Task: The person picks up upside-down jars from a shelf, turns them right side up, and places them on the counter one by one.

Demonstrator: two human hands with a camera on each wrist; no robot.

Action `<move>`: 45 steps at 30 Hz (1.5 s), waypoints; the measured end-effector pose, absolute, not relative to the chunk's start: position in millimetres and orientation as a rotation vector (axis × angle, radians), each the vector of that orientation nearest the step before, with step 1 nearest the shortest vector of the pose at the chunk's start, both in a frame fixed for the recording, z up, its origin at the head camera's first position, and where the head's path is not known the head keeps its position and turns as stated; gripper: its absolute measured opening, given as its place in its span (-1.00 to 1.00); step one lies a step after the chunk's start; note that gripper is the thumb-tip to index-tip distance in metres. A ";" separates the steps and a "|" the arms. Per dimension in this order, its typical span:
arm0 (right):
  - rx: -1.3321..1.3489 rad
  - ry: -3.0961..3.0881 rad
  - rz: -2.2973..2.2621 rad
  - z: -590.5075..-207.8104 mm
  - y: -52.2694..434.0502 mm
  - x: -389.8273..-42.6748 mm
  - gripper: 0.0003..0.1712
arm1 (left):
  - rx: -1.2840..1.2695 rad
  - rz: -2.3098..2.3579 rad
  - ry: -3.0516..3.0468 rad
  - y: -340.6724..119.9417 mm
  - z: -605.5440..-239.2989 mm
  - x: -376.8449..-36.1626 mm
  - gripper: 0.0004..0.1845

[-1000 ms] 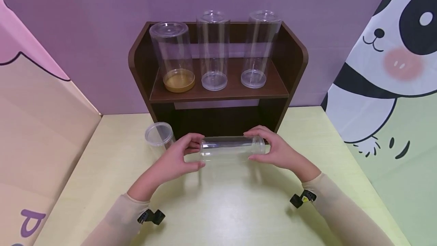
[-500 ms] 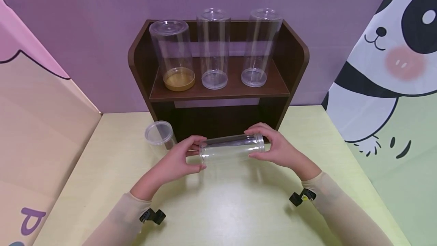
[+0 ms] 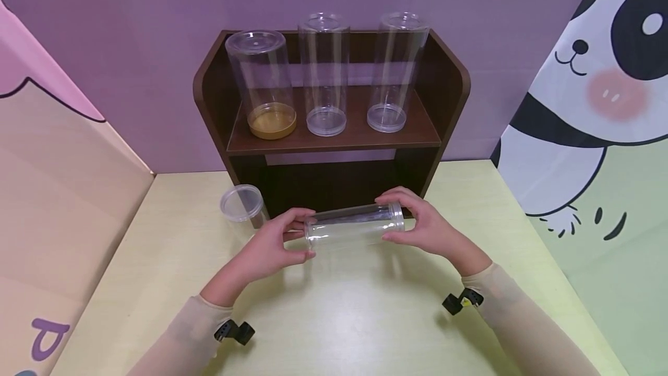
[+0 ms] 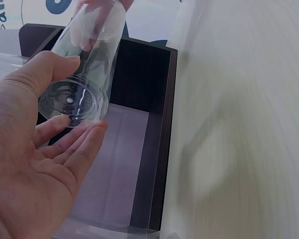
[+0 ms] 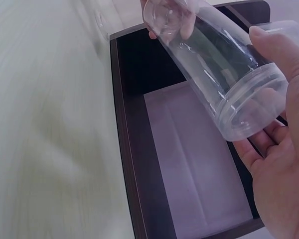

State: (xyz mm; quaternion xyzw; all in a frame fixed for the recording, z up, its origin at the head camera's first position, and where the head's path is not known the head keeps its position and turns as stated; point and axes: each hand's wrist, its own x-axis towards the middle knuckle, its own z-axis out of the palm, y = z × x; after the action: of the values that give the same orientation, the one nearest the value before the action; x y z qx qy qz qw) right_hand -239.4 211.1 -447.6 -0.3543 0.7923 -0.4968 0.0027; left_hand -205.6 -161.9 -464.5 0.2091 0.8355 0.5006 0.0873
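Observation:
Between both hands lies a clear plastic jar (image 3: 352,227), held sideways above the table with its right end a little higher. My left hand (image 3: 276,242) grips its base end, thumb on the near side and fingers on the far side; the ringed base (image 4: 72,99) shows in the left wrist view. At the other end, my right hand (image 3: 423,222) grips round the clear screw lid (image 5: 251,102). Nothing can be seen inside the jar. Just behind my left hand, another clear jar with a translucent lid (image 3: 242,203) stands upright on the table, partly hidden by that hand.
A dark brown two-tier shelf (image 3: 334,147) stands behind the hands. On its upper tier are a wide clear jar with a gold lid (image 3: 272,122) at its bottom and two narrower clear jars (image 3: 326,74), (image 3: 399,68). The pale table (image 3: 355,318) extends toward me.
The held jar has tilted, its left end dropping slightly and its lid end turning a little toward the camera. Both hands keep their grip, almost in place.

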 end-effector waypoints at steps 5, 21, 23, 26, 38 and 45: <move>-1.059 2.456 -1.609 -448.3 216.8 -239.7 -0.26 | 0.612 1.536 2.463 -161.9 -467.6 -204.2 -0.17; -1.008 2.378 -1.658 -449.9 225.2 -242.1 -0.21 | 0.609 1.606 2.422 -164.4 -473.4 -204.1 -0.16; -1.015 2.366 -1.661 -449.2 225.7 -242.3 -0.20 | 0.613 1.618 2.416 -163.6 -473.8 -204.6 -0.16; -1.020 2.342 -1.665 -447.2 226.0 -242.0 -0.20 | 0.622 1.641 2.399 -162.0 -475.2 -204.7 -0.18; -1.072 2.250 -1.835 -437.7 221.7 -243.5 -0.22 | 0.636 1.564 2.415 -148.4 -486.9 -201.7 -0.20; -1.117 2.173 -1.919 -424.7 205.8 -243.5 -0.22 | 0.699 1.424 2.512 -139.7 -491.2 -201.1 -0.22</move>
State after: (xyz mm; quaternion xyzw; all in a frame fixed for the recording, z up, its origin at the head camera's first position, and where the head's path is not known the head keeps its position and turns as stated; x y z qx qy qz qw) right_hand -243.5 205.8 -424.7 -0.3595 0.6994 -0.6175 0.0175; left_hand -201.1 -139.7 -491.2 0.2346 0.8425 0.4774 0.0853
